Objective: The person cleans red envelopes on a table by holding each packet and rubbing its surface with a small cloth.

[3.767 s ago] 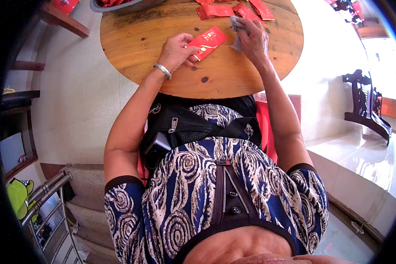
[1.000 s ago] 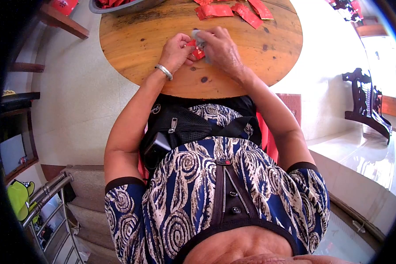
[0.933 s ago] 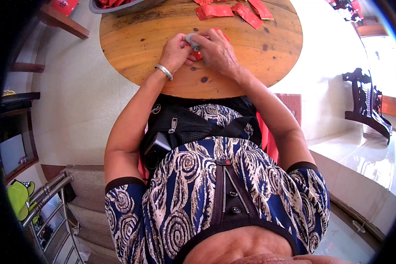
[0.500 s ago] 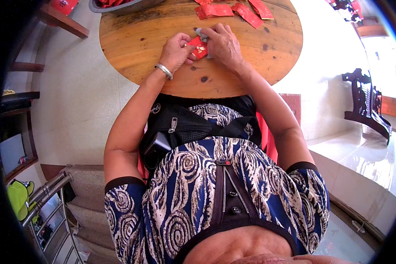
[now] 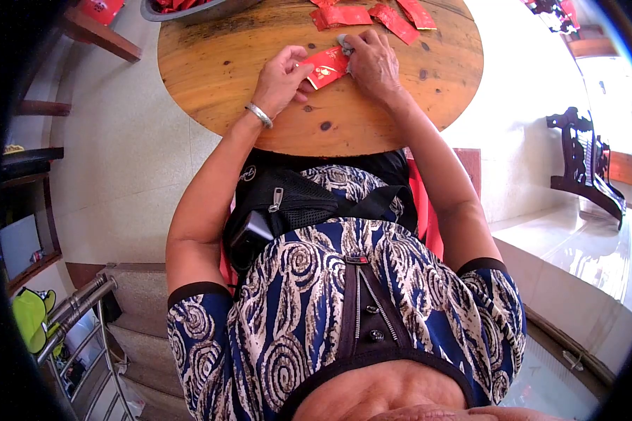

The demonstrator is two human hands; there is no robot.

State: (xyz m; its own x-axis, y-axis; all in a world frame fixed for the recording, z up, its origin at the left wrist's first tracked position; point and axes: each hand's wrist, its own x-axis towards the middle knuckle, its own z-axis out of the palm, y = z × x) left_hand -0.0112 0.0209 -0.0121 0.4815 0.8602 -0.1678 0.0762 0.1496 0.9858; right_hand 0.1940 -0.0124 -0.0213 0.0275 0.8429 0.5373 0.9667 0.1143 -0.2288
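Note:
A red packet with gold print (image 5: 327, 66) lies at a slant over the round wooden table. My left hand (image 5: 282, 78), a silver bangle at its wrist, pinches the packet's left end between thumb and fingers. At the packet's right end, my right hand (image 5: 375, 67) is closed around a crumpled greyish cloth (image 5: 345, 43), of which only a small part shows. The fingers of that hand hide the packet's far end.
Several red packets (image 5: 395, 24) lie at the table's (image 5: 211, 77) far side. A metal basin (image 5: 221, 10) of red packets stands at the far left. Wooden stool legs (image 5: 102, 35) show at left, a metal stair railing (image 5: 77, 309) lower left, and a dark carved wooden chair (image 5: 576, 161) at right.
My right hand has slid rightward with the cloth, uncovering more of the red packet. My left hand keeps its pinch and has barely moved.

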